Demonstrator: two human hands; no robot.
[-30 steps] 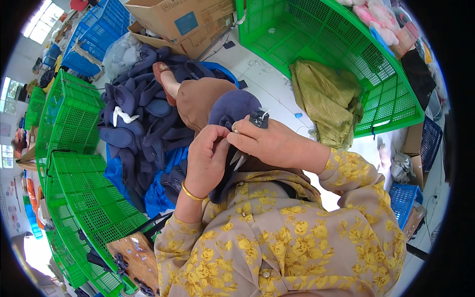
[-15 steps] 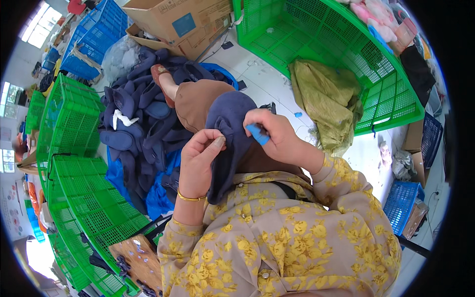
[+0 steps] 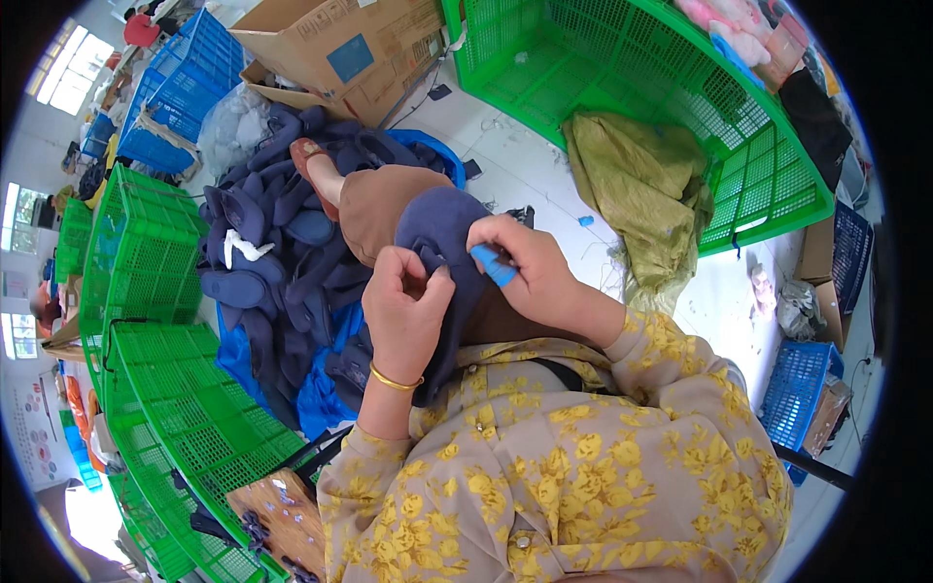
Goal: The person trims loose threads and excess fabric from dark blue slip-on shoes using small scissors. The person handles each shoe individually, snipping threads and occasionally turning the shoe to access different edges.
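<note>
Together, left hand point(image 3: 403, 309) and right hand point(image 3: 536, 277) flank a navy slipper point(image 3: 465, 274).

Floor gap point(image 3: 533, 175) between hands point(image 3: 535, 272) and crate point(image 3: 671, 49)

Brightly lit by daylight from the windows point(image 3: 73, 73) at left, nearly white there; glaring off the pale floor point(image 3: 714, 299) at right; softly shadowed; bent toward rounded, blackened edges, blurrier there than in the middle
</note>
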